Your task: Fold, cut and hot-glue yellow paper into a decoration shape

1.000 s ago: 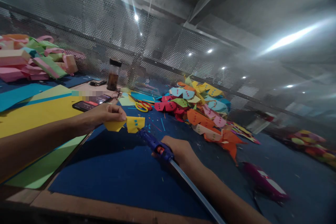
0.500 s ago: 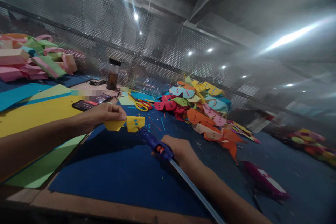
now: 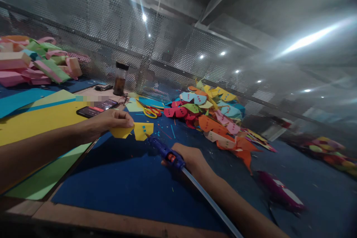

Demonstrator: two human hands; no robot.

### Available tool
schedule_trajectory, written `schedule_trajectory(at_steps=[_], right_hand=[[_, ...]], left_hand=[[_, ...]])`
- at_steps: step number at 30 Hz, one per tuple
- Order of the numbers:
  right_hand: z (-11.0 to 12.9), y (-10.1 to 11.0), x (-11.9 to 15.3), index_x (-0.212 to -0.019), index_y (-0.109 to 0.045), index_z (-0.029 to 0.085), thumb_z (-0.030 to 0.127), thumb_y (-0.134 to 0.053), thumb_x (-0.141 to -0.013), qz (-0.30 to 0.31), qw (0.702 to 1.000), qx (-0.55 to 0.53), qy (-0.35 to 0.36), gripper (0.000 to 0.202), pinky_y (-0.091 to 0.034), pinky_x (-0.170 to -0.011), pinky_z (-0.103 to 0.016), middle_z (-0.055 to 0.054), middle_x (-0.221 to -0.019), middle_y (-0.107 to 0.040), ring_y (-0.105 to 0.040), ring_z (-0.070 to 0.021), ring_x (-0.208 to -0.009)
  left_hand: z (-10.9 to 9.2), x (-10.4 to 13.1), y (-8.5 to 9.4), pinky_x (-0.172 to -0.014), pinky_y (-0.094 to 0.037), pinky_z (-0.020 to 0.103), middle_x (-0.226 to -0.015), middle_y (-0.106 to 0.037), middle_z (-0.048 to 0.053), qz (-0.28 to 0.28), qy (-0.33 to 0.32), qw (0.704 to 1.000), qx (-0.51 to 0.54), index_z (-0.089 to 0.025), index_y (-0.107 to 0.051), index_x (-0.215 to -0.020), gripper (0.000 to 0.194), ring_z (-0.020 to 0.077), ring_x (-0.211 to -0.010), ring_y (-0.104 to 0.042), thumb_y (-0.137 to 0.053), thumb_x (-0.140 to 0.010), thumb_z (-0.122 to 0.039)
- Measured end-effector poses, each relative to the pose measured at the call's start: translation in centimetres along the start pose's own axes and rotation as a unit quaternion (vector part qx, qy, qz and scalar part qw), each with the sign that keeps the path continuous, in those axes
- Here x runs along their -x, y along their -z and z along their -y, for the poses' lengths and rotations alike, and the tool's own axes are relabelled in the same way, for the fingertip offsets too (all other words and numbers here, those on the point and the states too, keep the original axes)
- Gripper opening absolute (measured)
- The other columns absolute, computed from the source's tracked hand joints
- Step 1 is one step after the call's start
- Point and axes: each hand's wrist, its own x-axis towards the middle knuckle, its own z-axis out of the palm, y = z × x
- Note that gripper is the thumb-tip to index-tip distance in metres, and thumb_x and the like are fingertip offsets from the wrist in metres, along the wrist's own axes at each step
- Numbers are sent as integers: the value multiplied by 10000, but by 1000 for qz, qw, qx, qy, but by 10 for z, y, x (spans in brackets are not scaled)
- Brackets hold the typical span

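Between the thumb and fingers of my left hand (image 3: 118,121) is a folded yellow paper piece (image 3: 143,131), held above the blue table surface (image 3: 125,189). Small blue squares mark its right part. My right hand (image 3: 185,158) is wrapped round a dark blue glue gun (image 3: 166,151), whose tip meets the yellow paper near the blue squares. A long clear glue stick (image 3: 210,200) sticks out of the gun's rear. Yellow-handled scissors (image 3: 150,111) lie just beyond the paper.
Colourful folded paper shapes (image 3: 220,119) are heaped at the centre right. A phone (image 3: 96,108), a dark-lidded jar (image 3: 120,79) and yellow sheets (image 3: 47,119) are at the left. A purple tool (image 3: 281,191) lies at the right. Behind stands a perforated metal screen (image 3: 167,59).
The glue gun has shifted very slightly at the yellow paper. Both hands keep their hold.
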Motion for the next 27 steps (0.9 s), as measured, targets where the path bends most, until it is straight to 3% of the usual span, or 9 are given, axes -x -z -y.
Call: schedule_trajectory(at_steps=[4, 9, 14, 27], right_hand=[[-6, -8, 0, -890, -665, 205, 500, -663, -986, -17, 1000, -2, -7, 310, -379, -631, -232, -12, -803, -678, -606, -143, -688], [-16, -20, -1, -801, -619, 197, 638, -624, -955, -96, 995, 11, -22, 466, -311, -544, -246, 8, -680, -592, -477, -117, -555], [-9, -13, -4, -790, -592, 198, 691, -547, -980, -65, 997, -45, -23, 530, -354, -549, -235, 0, -690, -589, -464, -114, -559], [-20, -25, 1, -829, -644, 207, 649, -620, -949, -44, 998, 18, -47, 458, -322, -558, -242, -2, -709, -631, -532, -133, -604]], left_hand=[[0, 1, -1, -506, -409, 187, -653, -678, 0, -11, 4, 1000, 8, -194, -728, -707, 354, 122, -577, -583, -957, -601, -442], [1, -1, 0, -520, -421, 176, -670, -689, 2, -14, 13, 1000, 13, -188, -731, -721, 368, 117, -590, -592, -970, -596, -439], [1, -1, 1, -515, -424, 188, -690, -695, 19, -14, 6, 1000, 6, -192, -737, -725, 360, 128, -597, -599, -955, -626, -460], [0, 1, 0, -514, -431, 190, -692, -678, 12, -9, 7, 1000, 9, -192, -721, -722, 356, 125, -599, -587, -949, -636, -452]])
